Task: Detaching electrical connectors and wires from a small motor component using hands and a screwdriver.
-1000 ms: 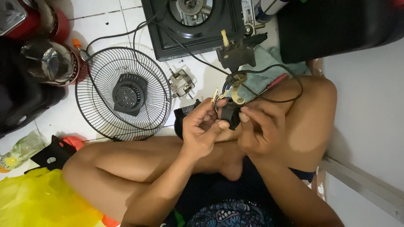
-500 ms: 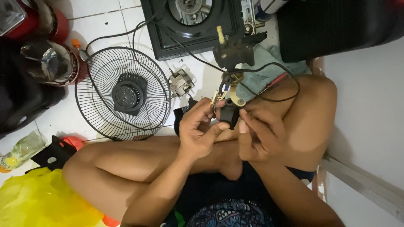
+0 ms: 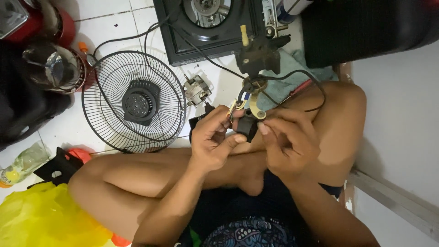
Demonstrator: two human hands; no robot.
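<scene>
I sit cross-legged on a white tiled floor. My left hand [image 3: 211, 142] and my right hand [image 3: 286, 139] together hold a small black part [image 3: 248, 128] with coloured wires above my lap. Its black cable [image 3: 292, 77] loops up over my right knee to a black bracket with a yellow knob [image 3: 258, 52]. My left thumb presses the part's lower left side. My right fingertips pinch its right edge. A cream gear piece [image 3: 254, 109] sits just above the part.
A black wire fan grille [image 3: 135, 103] lies on the floor to the left. A small metal motor [image 3: 196, 90] sits beside it. A black square fan housing [image 3: 208, 25] lies ahead. A yellow plastic bag [image 3: 41, 219] and a bottle [image 3: 23, 162] are at lower left.
The bracket and cable have shifted slightly between frames. My hands have drawn closer around the black part, and my right fingers now pinch its edge.
</scene>
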